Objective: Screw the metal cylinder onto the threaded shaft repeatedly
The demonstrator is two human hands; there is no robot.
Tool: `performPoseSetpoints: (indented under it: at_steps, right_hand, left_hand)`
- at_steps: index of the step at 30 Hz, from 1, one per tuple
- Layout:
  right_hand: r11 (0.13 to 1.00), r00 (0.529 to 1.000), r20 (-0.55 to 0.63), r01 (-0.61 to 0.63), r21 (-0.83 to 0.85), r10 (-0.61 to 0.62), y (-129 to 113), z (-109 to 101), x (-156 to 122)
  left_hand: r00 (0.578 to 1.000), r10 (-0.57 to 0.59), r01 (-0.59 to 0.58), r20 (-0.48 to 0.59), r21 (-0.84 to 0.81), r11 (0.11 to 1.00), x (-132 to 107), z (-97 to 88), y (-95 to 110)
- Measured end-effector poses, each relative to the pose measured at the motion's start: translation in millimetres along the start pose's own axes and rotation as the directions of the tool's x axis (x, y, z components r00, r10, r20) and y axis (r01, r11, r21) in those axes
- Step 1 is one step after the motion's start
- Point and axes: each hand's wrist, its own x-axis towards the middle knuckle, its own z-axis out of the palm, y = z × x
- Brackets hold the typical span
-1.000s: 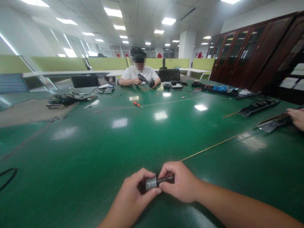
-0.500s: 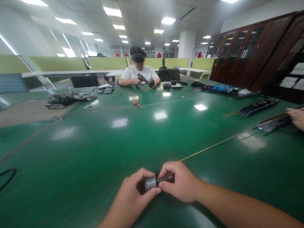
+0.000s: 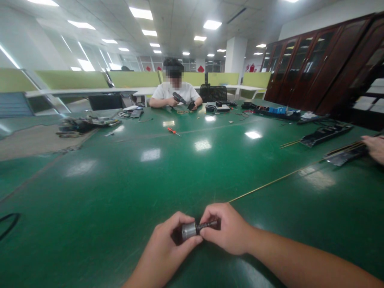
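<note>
A short metal cylinder [image 3: 189,231] lies between the thumb and fingers of my left hand [image 3: 168,246], low in the middle of the view. From its right end sticks out a thin dark shaft that looks threaded or spring-wound [image 3: 206,226]. My right hand [image 3: 229,230] pinches this shaft close to the cylinder, its fingers curled around it. Both hands are closed on the one part, just over the green tabletop [image 3: 144,192]. Fingers partly cover the cylinder's left end. Beyond my right hand, a thin brass-coloured rod [image 3: 267,185] runs off to the right.
Across the table a person [image 3: 175,94] holds a power drill [image 3: 179,98] and a black part. An orange screwdriver [image 3: 173,131] lies mid-table. Another person's hand [image 3: 375,148] touches rods at right. Cables and parts [image 3: 81,125] sit at left; a black loop [image 3: 10,224] is near the left edge.
The metal cylinder has shifted very slightly left within my left hand's grip. Both hands hold nearly the same pose.
</note>
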Motion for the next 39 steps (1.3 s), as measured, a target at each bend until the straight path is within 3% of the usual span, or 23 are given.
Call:
performPoseSetpoints:
  at_steps: [39]
  right_hand:
    - [0.997, 1.0, -0.001, -0.008, 0.081, 0.009, -0.5, -0.2, 0.4]
  left_hand:
    - [1.0, -0.006, 0.006, -0.016, -0.016, 1.0, -0.7, -1.6, -3.9]
